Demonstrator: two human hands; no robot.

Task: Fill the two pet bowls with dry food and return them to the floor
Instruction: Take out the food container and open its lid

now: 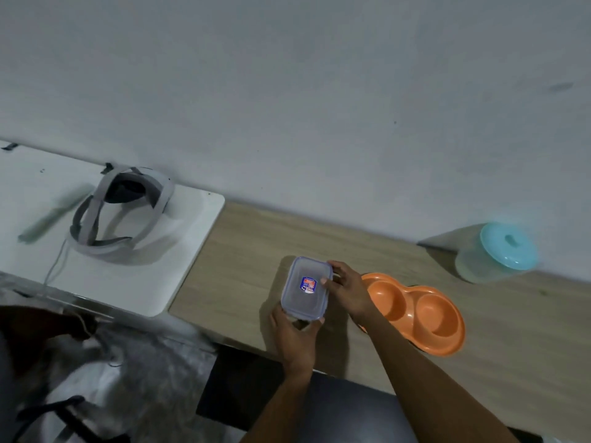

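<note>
An orange double pet bowl [425, 314] lies on the wooden tabletop [243, 257], both hollows empty. Just left of it stands a clear rectangular food container [305, 287] with a blue-rimmed lid and a small sticker on top. My left hand [295, 334] grips its near end from below. My right hand [347, 289] holds its right side, thumb on the lid and fingers at the far right corner. My right forearm crosses over the left edge of the orange bowl. What the container holds is not visible through the lid.
A translucent round tub with a turquoise lid [499, 252] stands at the back right by the wall. A white board [134, 282] on the left carries a grey headset [121, 215] with a cable and a green comb-like stick [52, 217]. Crumpled fabric lies lower left.
</note>
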